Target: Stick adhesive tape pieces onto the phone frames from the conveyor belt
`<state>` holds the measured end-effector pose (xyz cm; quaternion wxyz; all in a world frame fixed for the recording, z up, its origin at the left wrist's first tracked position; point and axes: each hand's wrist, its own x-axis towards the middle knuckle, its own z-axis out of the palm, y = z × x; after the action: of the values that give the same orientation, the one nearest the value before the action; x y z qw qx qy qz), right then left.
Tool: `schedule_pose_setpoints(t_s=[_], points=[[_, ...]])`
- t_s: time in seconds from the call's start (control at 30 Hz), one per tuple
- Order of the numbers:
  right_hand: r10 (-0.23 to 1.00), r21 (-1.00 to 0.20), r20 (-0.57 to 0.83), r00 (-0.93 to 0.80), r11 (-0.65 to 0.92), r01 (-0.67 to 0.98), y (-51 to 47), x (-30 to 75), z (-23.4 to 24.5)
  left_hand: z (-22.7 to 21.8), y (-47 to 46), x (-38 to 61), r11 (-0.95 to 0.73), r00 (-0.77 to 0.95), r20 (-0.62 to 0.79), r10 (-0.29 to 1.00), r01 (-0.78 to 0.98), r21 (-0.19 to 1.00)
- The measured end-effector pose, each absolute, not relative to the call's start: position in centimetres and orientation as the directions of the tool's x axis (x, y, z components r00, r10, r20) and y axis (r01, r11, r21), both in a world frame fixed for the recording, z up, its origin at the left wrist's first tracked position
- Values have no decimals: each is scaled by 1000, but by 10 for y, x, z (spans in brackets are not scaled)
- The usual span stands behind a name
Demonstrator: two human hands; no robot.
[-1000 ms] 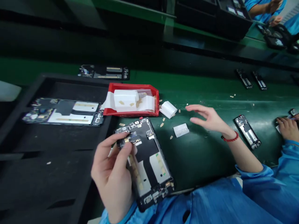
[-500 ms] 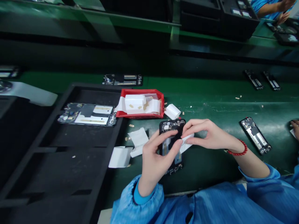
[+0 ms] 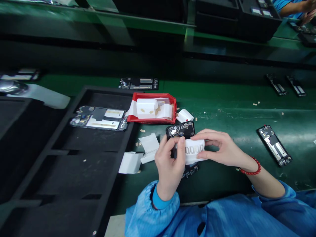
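Observation:
An opened black phone frame point(image 3: 181, 130) lies on the green belt point(image 3: 222, 108) in front of me, its lower half hidden under my hands. My left hand point(image 3: 170, 164) rests on the frame, thumb pressed against a small white sticker sheet point(image 3: 195, 150). My right hand point(image 3: 222, 149) pinches that same sheet from the right, holding it over the frame. The sheet carries a row of small strips. A red bead bracelet point(image 3: 249, 168) circles my right wrist.
A red bin point(image 3: 172, 98) with white liner sheets stands just behind the frame. Loose white papers point(image 3: 138, 153) lie to the left. A black tray point(image 3: 74, 141) holds another phone frame point(image 3: 100, 118). More frames point(image 3: 274, 144) lie along the belt; a co-worker's arm point(image 3: 291, 6) shows far right.
The white sheet has been turned up and spread over the frame, showing its strips. A second ago my left hand held the frame alone while my right hand reached for the sheet.

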<state>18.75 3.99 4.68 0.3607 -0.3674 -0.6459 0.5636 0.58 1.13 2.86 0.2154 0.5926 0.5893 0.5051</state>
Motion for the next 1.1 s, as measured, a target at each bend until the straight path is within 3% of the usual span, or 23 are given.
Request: schedule_pose_setpoints(t_s=[0.17, 0.37, 0.57, 0.73, 0.87, 0.97, 1.1], points=[[945, -995, 43, -325, 69, 69, 39, 182, 51, 30, 8, 5, -250, -162, 337, 927, 403, 880], [947, -989, 45, -318, 86, 116, 40, 181, 53, 32, 10, 5, -294, -117, 353, 928, 352, 889], [928, -857, 277, -250, 356, 372, 35, 181, 53, 33, 12, 5, -300, -95, 343, 935, 305, 904], [881, -810, 407, -239, 470, 351, 34, 175, 48, 34, 12, 4, -255, -70, 282, 957, 263, 931], [797, -659, 535, -281, 601, 452, 35, 177, 48, 35, 12, 3, -204, -84, 239, 967, 297, 933], [786, -606, 533, -313, 613, 507, 37, 179, 52, 35, 12, 4, -190, -85, 228, 970, 326, 926], [800, -631, 499, -332, 598, 493, 40, 178, 51, 33, 12, 7, -211, -102, 253, 962, 310, 927]])
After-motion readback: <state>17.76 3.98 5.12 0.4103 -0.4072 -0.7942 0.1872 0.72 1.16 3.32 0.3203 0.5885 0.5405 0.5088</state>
